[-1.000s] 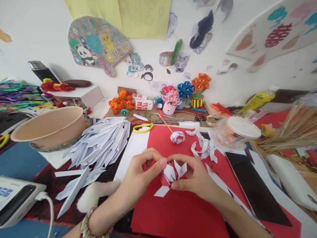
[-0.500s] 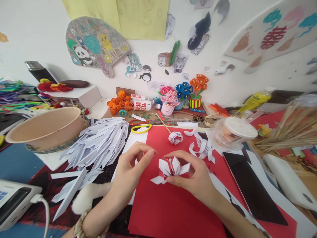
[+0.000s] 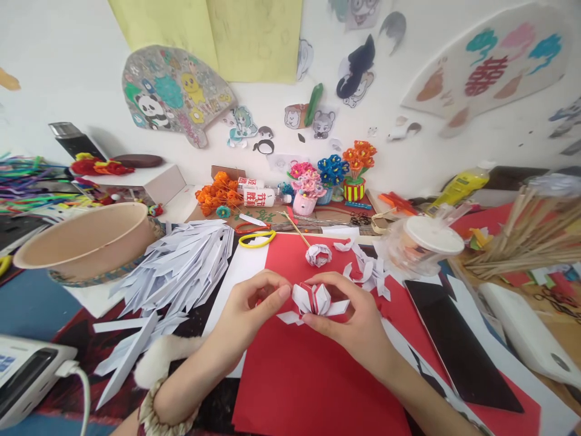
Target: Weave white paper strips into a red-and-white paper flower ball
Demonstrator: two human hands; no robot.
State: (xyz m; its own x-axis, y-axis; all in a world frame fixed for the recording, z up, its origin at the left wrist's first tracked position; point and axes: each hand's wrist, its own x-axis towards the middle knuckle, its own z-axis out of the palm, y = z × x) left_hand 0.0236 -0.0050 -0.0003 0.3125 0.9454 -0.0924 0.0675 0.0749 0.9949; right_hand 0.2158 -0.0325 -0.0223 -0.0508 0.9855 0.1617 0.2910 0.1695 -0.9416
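A half-open white paper flower (image 3: pixel 312 300) with red showing between its folded petals is held between the thumb and fingers of my right hand (image 3: pixel 351 309). Flat pointed petals spread out around its base. My left hand (image 3: pixel 254 303) is pinched close to the flower's left side; whatever its fingertips hold, if anything, is too small to tell. Both hands are above a red paper sheet (image 3: pixel 313 375). Beyond them lies a finished-looking paper flower (image 3: pixel 318 255) on a thin wooden stick.
Folded white paper strips (image 3: pixel 177 263) are heaped on the left beside a beige bowl (image 3: pixel 86 236). Yellow-handled scissors (image 3: pixel 256 238) lie behind the red sheet. Curled paper scraps (image 3: pixel 370 266), a black phone (image 3: pixel 460 345) and a lidded cup (image 3: pixel 433 236) are on the right.
My left hand has moved right, bringing its pinched fingertips up to the flower. The flower in my right hand has risen slightly and its petals sit closer together.
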